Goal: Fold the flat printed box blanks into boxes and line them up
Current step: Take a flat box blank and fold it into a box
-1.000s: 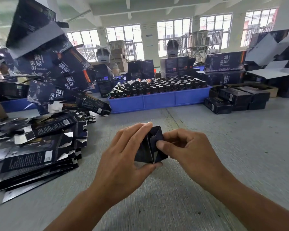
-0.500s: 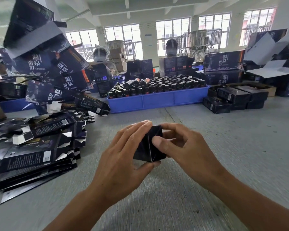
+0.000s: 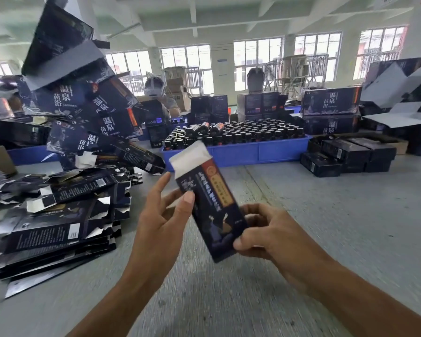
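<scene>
Spreading grey and wide under everything, the table. Sitting at the far side of that table, beyond the hands, a blue tray packed with upright dark bottles, a few lying on their sides on top at the tray's left end. Leaning in a tumbled heap left of the tray, large dark printed cartons. Lying in a thick stack on the table, nearer than that heap and well to the left of the tray, the flat box blanks, dark with white flaps showing. Resting right of the tray on the table, a cluster of finished small boxes, laid side by side and stacked. Hovering above the table, nearer than the tray's left end, a folded box, tilted with its upper end away and its white flap standing open there. Gripping that box at its lower end, the right hand, thumb on the front face and fingers curled behind. Pinching its left edge higher up, the left hand, thumb pressing the printed face, the forefinger stretched up beside it and the others tucked behind.
</scene>
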A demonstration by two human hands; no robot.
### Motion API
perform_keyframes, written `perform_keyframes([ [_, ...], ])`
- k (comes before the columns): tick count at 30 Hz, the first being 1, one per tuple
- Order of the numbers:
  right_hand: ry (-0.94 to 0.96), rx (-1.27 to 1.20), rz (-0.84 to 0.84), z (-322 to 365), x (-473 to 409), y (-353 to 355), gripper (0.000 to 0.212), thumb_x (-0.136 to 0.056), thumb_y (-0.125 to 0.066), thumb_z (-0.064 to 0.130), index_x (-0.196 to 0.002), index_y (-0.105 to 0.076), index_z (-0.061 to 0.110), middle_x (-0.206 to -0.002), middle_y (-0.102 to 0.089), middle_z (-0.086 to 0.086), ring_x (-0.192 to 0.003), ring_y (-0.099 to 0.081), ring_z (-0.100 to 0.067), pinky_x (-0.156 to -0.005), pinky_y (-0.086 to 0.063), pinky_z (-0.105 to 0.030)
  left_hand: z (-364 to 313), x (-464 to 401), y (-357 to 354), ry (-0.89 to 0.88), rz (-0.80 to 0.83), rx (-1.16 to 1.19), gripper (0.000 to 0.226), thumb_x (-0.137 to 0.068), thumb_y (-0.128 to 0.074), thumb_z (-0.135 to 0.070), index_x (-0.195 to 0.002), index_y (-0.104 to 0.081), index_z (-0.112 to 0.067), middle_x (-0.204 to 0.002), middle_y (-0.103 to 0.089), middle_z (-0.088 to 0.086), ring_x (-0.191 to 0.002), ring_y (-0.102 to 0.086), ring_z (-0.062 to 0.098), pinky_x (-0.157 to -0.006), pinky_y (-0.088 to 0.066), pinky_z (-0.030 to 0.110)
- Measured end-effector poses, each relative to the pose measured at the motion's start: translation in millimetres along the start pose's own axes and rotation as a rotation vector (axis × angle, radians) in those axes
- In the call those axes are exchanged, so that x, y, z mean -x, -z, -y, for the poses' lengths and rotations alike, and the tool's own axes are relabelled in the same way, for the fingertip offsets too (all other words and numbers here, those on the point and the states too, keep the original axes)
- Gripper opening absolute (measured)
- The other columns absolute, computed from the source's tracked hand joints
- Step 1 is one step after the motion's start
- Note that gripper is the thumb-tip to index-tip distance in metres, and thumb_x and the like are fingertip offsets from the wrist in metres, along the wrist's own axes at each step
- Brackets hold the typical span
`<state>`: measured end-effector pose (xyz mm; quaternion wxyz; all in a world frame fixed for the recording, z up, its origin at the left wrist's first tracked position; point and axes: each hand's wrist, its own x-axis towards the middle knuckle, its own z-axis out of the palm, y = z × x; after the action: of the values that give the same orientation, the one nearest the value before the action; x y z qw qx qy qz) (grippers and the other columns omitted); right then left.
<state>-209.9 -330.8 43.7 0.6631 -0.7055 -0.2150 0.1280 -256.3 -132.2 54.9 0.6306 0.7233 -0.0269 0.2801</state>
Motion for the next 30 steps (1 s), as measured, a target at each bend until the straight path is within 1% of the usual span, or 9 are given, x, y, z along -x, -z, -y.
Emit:
perform_keyframes([
  [2,-0.002,0.115,0.01,-0.5,2.0,-3.5,0.054,-0.064,-0.082,0.028,-0.115,-0.063,0.028,-0.102,-0.076,0.007,-0.097,-0.073,-0.012,-0.088,-0.061,-0.038,0.5,0.0,2.2,-0.012,0.042,0.1,0.054,-0.086,-0.062,-0.036,-0.135,-0.042,-0.048,-0.116,-0.072,-0.009,-0.102,-0.071,0.008,-0.073,-0.06,0.024],
  [6,0.18,0.204,-0.164,7.6,4.8,-3.2,0.054,-0.08,-0.074,0.052,-0.129,-0.051,0.054,-0.111,-0.067,0.024,-0.102,-0.065,0.009,-0.073,-0.056,-0.013,1.3,3.2,3.4,-0.104,0.116,0.036,0.05,-0.083,-0.067,-0.035,-0.124,-0.054,-0.06,-0.116,-0.069,-0.015,-0.1,-0.072,0.013,-0.074,-0.06,0.024],
  [11,0.376,0.179,-0.165,17.1,8.2,-1.9,0.046,-0.084,-0.06,0.05,-0.121,-0.047,0.073,-0.121,-0.059,0.038,-0.111,-0.06,0.013,-0.075,-0.051,-0.005,4.4,9.7,-3.4,-0.112,0.251,-0.03,0.047,-0.085,-0.067,-0.031,-0.126,-0.059,-0.05,-0.121,-0.066,-0.017,-0.105,-0.07,0.016,-0.081,-0.059,0.026],
  [14,0.402,0.203,-0.124,14.5,10.7,-5.1,0.038,-0.091,-0.058,0.045,-0.117,-0.054,0.072,-0.12,-0.06,0.039,-0.11,-0.059,0.013,-0.072,-0.048,-0.002,4.3,10.9,-2.6,-0.112,0.279,-0.043,0.041,-0.085,-0.068,-0.033,-0.122,-0.062,-0.051,-0.12,-0.067,-0.017,-0.106,-0.069,0.015,-0.081,-0.059,0.026],
  [17,0.415,0.195,-0.106,13.8,11.2,-5.7,0.032,-0.093,-0.055,0.045,-0.12,-0.061,0.062,-0.125,-0.062,0.031,-0.116,-0.058,0.011,-0.083,-0.046,-0.002,3.1,10.5,-0.7,-0.114,0.252,-0.039,0.027,-0.091,-0.067,-0.05,-0.119,-0.065,-0.049,-0.116,-0.071,-0.008,-0.107,-0.069,0.016,-0.085,-0.058,0.031],
  [20,0.474,0.155,-0.143,15.4,12.2,-7.7,0.03,-0.092,-0.054,0.04,-0.117,-0.068,0.048,-0.128,-0.058,0.035,-0.124,-0.051,0.013,-0.094,-0.042,-0.004,-1.5,9.8,-1.4,-0.212,0.171,-0.065,0.028,-0.091,-0.056,-0.05,-0.112,-0.072,-0.041,-0.127,-0.064,-0.012,-0.121,-0.061,0.015,-0.09,-0.056,0.031],
  [23,0.496,0.097,-0.157,15.8,13.9,-10.9,0.021,-0.096,-0.058,0.023,-0.106,-0.071,0.038,-0.125,-0.06,0.036,-0.116,-0.058,0.011,-0.086,-0.047,-0.004,-6.4,12.1,-2.9,-0.292,0.147,-0.089,0.019,-0.095,-0.06,-0.04,-0.108,-0.075,-0.039,-0.124,-0.063,-0.017,-0.121,-0.06,0.01,-0.087,-0.054,0.019],
  [26,0.484,0.022,-0.201,15.6,13.0,-10.0,0.019,-0.092,-0.066,0.014,-0.102,-0.062,0.031,-0.118,-0.067,0.028,-0.104,-0.068,0.003,-0.077,-0.051,-0.007,-9.9,14.4,-4.3,-0.358,0.111,-0.164,0.02,-0.097,-0.058,-0.031,-0.108,-0.07,-0.042,-0.116,-0.064,-0.023,-0.115,-0.06,0.001,-0.082,-0.05,0.009],
  [30,0.465,0.046,-0.226,19.5,16.1,-9.2,0.043,-0.078,-0.071,0.044,-0.115,-0.058,0.058,-0.119,-0.063,0.035,-0.107,-0.064,0.009,-0.074,-0.05,-0.004,-12.1,15.4,-6.2,-0.391,0.097,-0.186,0.022,-0.097,-0.059,-0.022,-0.109,-0.069,-0.038,-0.115,-0.066,-0.021,-0.113,-0.062,0.001,-0.082,-0.048,0.007],
])
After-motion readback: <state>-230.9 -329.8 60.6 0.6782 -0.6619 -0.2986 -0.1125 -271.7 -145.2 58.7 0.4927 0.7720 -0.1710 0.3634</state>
